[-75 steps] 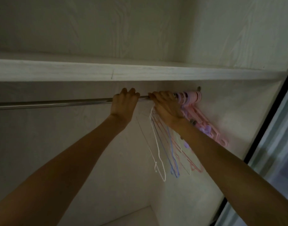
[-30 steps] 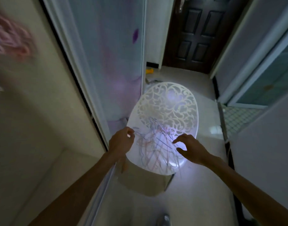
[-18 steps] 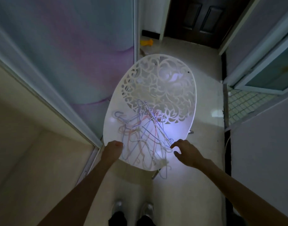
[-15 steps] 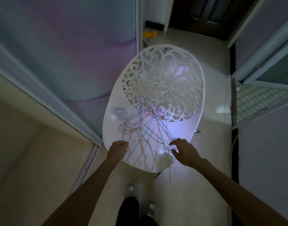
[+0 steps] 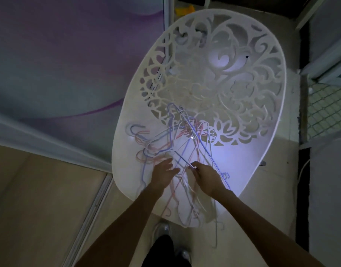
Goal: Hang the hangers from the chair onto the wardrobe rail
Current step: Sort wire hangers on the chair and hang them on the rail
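At the far left a pale sliding wardrobe door with a purple swirl pattern (image 5: 59, 64) fills the upper corner, and below it a light frame rail (image 5: 50, 145) runs diagonally down toward the middle, with the beige wardrobe floor (image 5: 31, 199) beneath it. Right of that stands a white oval plastic chair with a cut-out scrollwork back (image 5: 214, 83). On its smooth seat lies a tangled heap of thin wire hangers in blue, pink and white (image 5: 165, 147), hooks pointing several ways; part of the heap spills over the chair's near edge and dangles toward the floor.

The left hand (image 5: 164, 175) reaches into the near side of the heap with its fingers extended and loosely spread, resting on the pink and blue wires. Just beside it, the right hand (image 5: 207, 177) has its fingers curled, thumb and forefinger pinching a thin wire of the heap at its fingertip. Both forearms stretch up from the bottom edge.

Below the chair, the person's dark trouser leg and light shoes (image 5: 164, 230) stand on the pale tiled floor (image 5: 243, 228). To the far right is a dark floor strip, a white-framed panel and a wire mesh grid (image 5: 327, 108).
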Tool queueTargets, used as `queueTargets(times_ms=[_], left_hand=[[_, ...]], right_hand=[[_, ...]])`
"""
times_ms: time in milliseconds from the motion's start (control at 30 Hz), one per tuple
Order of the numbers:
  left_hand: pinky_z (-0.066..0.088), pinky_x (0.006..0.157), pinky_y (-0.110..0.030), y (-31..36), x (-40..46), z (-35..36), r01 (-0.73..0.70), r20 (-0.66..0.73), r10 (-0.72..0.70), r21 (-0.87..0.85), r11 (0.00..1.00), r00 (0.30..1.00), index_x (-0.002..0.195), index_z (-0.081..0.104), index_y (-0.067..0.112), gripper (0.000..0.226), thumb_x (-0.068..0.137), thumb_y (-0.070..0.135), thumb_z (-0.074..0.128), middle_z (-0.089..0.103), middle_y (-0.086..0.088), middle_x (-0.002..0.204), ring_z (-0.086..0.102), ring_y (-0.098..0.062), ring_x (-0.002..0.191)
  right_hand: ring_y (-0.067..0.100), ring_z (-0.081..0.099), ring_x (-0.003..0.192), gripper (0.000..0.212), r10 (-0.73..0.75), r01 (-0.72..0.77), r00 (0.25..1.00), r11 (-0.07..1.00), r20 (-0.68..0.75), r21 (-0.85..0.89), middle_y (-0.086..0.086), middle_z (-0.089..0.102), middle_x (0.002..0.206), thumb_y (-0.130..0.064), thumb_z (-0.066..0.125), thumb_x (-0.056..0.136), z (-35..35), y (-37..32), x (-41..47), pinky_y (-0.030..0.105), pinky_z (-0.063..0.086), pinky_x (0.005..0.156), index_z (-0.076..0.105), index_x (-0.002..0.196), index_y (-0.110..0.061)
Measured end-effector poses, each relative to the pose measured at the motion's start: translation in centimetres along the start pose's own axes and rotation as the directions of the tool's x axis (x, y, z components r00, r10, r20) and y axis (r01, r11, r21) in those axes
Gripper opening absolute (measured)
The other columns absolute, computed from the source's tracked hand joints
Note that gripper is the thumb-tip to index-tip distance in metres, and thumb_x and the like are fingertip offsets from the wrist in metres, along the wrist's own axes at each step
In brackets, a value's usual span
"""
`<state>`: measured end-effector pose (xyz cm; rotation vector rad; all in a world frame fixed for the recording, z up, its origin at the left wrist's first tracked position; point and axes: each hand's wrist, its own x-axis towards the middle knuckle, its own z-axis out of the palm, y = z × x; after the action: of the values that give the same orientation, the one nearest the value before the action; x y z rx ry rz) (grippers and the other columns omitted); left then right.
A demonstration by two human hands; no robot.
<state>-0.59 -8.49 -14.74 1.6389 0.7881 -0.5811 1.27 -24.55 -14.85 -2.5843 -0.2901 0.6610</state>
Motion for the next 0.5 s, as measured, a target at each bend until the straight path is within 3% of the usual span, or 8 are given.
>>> queueTargets(times_ms=[67, 100, 167, 200, 300, 333, 400, 500], left_hand=[[0.046, 0.071, -0.007, 0.3, -0.1, 0.0, -0.004, -0.004, 0.004, 0.055, 0.998, 1.0, 0.128, 0.054, 0.006, 0.046, 0.084, 0.009, 0.066, 0.057, -0.01, 0.13, 0.058, -0.017, 0.117], [0.046, 0.075, -0.011, 0.5, -0.3, -0.1, -0.021, -0.024, 0.023, 0.071, 0.997, 0.999, 0.123, 0.059, 0.004, 0.041, 0.083, 0.009, 0.068, 0.061, -0.012, 0.124, 0.062, -0.013, 0.111], [0.045, 0.069, -0.005, 0.7, -0.4, -0.1, -0.072, -0.1, 0.077, 0.046, 0.996, 0.992, 0.11, 0.065, -0.004, 0.033, 0.08, 0.009, 0.072, 0.069, -0.012, 0.102, 0.064, 0.013, 0.074], [0.044, 0.065, -0.004, 1.1, -0.5, -0.2, -0.085, -0.091, 0.085, 0.002, 0.996, 0.992, 0.109, 0.064, -0.007, 0.033, 0.08, 0.009, 0.071, 0.067, -0.008, 0.092, 0.06, 0.018, 0.059], [0.044, 0.071, -0.013, 4.1, -1.6, -0.3, -0.013, 0.092, 0.019, -0.062, 0.998, 0.996, 0.128, 0.052, 0.008, 0.044, 0.088, 0.021, 0.062, 0.057, 0.002, 0.101, 0.058, 0.008, 0.064], [0.044, 0.064, -0.01, 5.1, -2.0, -0.2, 0.018, 0.105, -0.008, -0.101, 0.995, 0.994, 0.13, 0.049, 0.01, 0.045, 0.089, 0.02, 0.062, 0.059, 0.005, 0.094, 0.056, 0.008, 0.06], [0.038, 0.044, -0.007, 6.9, -2.7, -0.2, 0.053, 0.058, -0.042, -0.211, 0.976, 0.997, 0.127, 0.051, 0.007, 0.04, 0.088, 0.01, 0.062, 0.061, 0.006, 0.066, 0.053, 0.005, 0.044], [0.036, 0.046, -0.01, 8.7, -4.5, -0.6, 0.032, 0.03, -0.025, -0.275, 0.961, 0.999, 0.12, 0.058, 0.006, 0.03, 0.091, 0.008, 0.055, 0.054, 0.003, 0.071, 0.049, -0.005, 0.058]], right_hand=[[0.024, 0.062, 0.094, 0.027, -0.022, 0.027, 0.998, 0.996, -0.059, 0.086, 0.004, 0.068, 0.099, -0.028, 0.036, 0.1, -0.6, 0.1, -0.6, 0.03, 0.042, 0.069, 0.061, 0.109, -0.019], [0.021, 0.062, 0.092, 0.027, -0.022, 0.035, 0.995, 0.992, -0.101, 0.121, 0.002, 0.069, 0.098, -0.028, 0.037, 0.1, -1.0, 0.0, -0.9, 0.029, 0.043, 0.07, 0.062, 0.108, -0.02], [0.013, 0.063, 0.084, 0.026, 0.013, 0.02, 0.989, 0.976, -0.148, 0.219, -0.005, 0.069, 0.092, -0.029, 0.04, 0.1, -2.1, -0.4, -1.1, 0.028, 0.044, 0.069, 0.064, 0.107, -0.022], [0.006, 0.06, 0.075, 0.024, 0.033, 0.006, 0.99, 0.963, -0.14, 0.271, -0.009, 0.067, 0.082, -0.028, 0.042, 0.099, -2.8, -0.7, -1.0, 0.027, 0.042, 0.066, 0.065, 0.106, -0.023], [0.006, 0.05, 0.059, 0.019, 0.088, -0.04, 0.99, 0.923, -0.107, 0.384, -0.005, 0.061, 0.069, -0.028, 0.047, 0.097, -5.2, -1.8, -0.7, 0.027, 0.037, 0.063, 0.066, 0.099, -0.028], [0.012, 0.05, 0.06, 0.02, 0.106, -0.051, 0.988, 0.915, -0.116, 0.399, -0.001, 0.063, 0.07, -0.029, 0.048, 0.096, -6.1, -2.3, -0.6, 0.027, 0.036, 0.062, 0.067, 0.098, -0.027], [0.009, 0.046, 0.054, 0.022, 0.126, -0.057, 0.983, 0.902, -0.133, 0.429, -0.009, 0.06, 0.063, -0.027, 0.048, 0.096, -8.0, -3.0, -0.5, 0.018, 0.033, 0.056, 0.069, 0.099, -0.024], [0.003, 0.046, 0.055, 0.024, 0.155, -0.08, 0.981, 0.867, -0.114, 0.493, -0.017, 0.052, 0.053, -0.025, 0.046, 0.098, -10.8, -4.0, -1.2, 0.013, 0.031, 0.053, 0.07, 0.099, -0.022]])
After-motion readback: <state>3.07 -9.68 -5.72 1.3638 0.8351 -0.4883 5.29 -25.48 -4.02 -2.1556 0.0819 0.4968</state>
